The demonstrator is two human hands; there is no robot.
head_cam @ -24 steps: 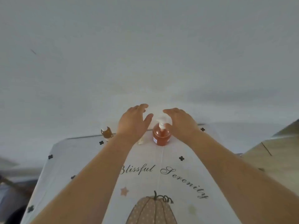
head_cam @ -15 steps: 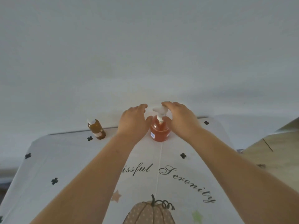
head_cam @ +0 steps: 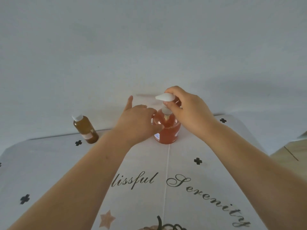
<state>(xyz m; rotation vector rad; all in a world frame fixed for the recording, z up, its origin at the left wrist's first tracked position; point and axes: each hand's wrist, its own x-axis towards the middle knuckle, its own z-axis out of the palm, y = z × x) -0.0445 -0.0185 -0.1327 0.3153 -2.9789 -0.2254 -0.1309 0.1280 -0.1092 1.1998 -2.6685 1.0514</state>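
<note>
- The pump bottle (head_cam: 167, 131) stands upright at the far middle of the table, clear and holding orange liquid.
- The right hand (head_cam: 189, 110) clamps its curled fingers and thumb on the white pump head (head_cam: 163, 97).
- The left hand (head_cam: 136, 123) holds the bottle's left side, thumb on the front and one finger pointing up.
- A brown bottle (head_cam: 85, 130) stands well to the left. It has a white cap (head_cam: 77, 117) and a pale label too small to read.
- The white tablecloth (head_cam: 49, 163) reads "lissful Serenity"; the left arm hides the first letter.
- Black clover marks (head_cam: 197, 161) and a star (head_cam: 107, 219) are printed on it.
</note>
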